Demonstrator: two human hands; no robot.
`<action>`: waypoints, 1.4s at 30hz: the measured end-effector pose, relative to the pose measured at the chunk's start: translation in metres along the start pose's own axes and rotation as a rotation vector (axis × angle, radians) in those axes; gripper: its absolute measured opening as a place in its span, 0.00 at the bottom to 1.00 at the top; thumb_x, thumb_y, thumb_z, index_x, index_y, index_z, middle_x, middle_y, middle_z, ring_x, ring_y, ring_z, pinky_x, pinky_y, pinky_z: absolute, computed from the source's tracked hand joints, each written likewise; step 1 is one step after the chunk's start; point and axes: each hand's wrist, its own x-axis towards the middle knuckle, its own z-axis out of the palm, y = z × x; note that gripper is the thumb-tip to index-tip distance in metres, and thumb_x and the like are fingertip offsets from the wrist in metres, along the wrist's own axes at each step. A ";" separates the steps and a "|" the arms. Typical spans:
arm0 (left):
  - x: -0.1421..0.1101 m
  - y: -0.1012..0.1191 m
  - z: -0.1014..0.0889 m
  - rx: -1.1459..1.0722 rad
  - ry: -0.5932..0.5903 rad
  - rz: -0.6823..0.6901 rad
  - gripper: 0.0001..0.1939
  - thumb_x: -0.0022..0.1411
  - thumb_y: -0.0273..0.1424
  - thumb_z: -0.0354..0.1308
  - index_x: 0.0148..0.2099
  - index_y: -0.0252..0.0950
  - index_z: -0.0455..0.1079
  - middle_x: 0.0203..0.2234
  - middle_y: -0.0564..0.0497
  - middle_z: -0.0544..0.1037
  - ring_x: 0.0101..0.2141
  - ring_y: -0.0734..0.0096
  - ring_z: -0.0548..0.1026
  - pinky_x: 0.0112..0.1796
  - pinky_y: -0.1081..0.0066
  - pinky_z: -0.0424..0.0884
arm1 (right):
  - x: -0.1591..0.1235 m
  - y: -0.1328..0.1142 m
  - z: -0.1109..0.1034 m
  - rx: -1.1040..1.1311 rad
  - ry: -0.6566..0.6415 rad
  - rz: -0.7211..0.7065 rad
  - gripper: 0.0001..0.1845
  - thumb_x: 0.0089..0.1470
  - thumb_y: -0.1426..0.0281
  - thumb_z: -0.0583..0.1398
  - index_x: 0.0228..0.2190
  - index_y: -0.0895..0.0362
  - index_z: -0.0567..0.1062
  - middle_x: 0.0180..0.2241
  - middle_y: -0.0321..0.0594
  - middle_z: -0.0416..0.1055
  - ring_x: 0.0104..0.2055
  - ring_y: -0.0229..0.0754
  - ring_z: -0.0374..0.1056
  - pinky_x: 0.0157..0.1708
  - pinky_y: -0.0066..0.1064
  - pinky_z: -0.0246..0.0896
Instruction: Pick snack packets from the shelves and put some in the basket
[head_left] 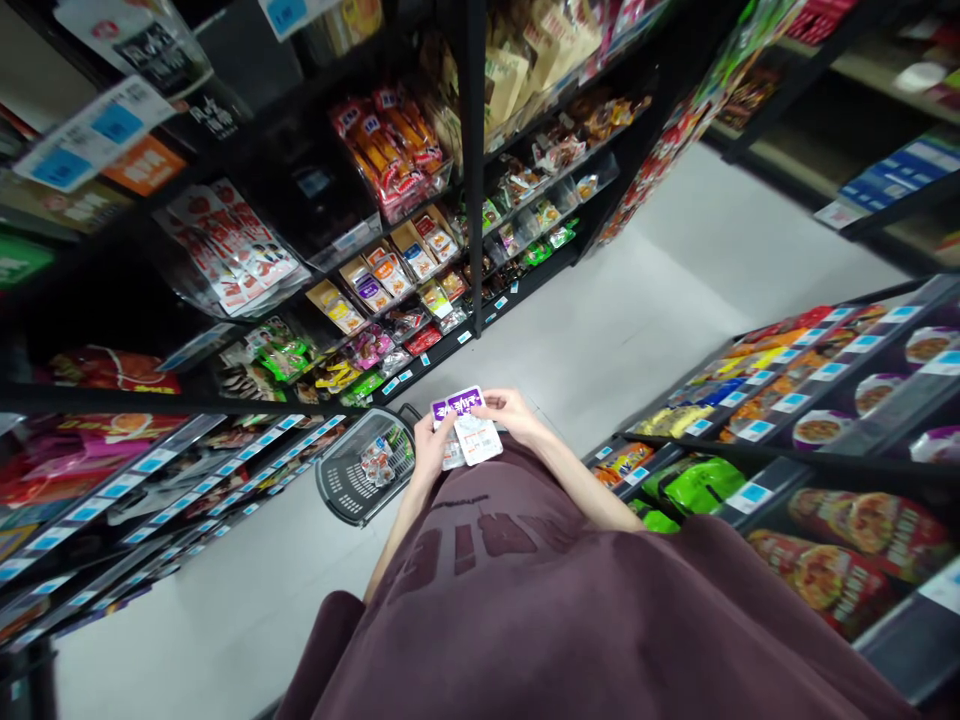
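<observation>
One grey basket (366, 466) stands on the floor at left, with a small pile of packaged goods (382, 458) inside, too jumbled to count. Just right of the basket, one left hand (430, 440) closes around the near side of two overlapping purple-and-white packets (478, 442), and to their right one right hand (511, 412) pinches their upper edge, its fingers drawn narrow.
</observation>
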 end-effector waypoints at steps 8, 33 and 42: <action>0.003 -0.002 -0.001 -0.011 0.000 0.004 0.16 0.52 0.42 0.66 0.33 0.32 0.76 0.26 0.50 0.78 0.27 0.70 0.73 0.32 0.73 0.68 | 0.006 0.005 -0.003 0.093 -0.061 0.079 0.21 0.41 0.62 0.72 0.37 0.57 0.81 0.32 0.42 0.80 0.32 0.43 0.76 0.32 0.31 0.71; 0.018 -0.016 -0.003 -0.028 0.074 -0.015 0.15 0.51 0.39 0.66 0.35 0.31 0.75 0.27 0.51 0.78 0.27 0.71 0.74 0.33 0.73 0.69 | 0.010 -0.005 -0.004 0.072 -0.040 0.125 0.20 0.45 0.59 0.70 0.40 0.57 0.82 0.35 0.43 0.80 0.34 0.42 0.75 0.35 0.31 0.68; 0.017 -0.016 0.001 -0.134 0.095 -0.079 0.17 0.49 0.39 0.68 0.36 0.31 0.75 0.28 0.50 0.80 0.28 0.69 0.76 0.33 0.72 0.70 | 0.013 -0.005 -0.001 0.085 0.005 0.156 0.24 0.44 0.58 0.71 0.42 0.57 0.81 0.37 0.45 0.80 0.34 0.44 0.75 0.35 0.33 0.70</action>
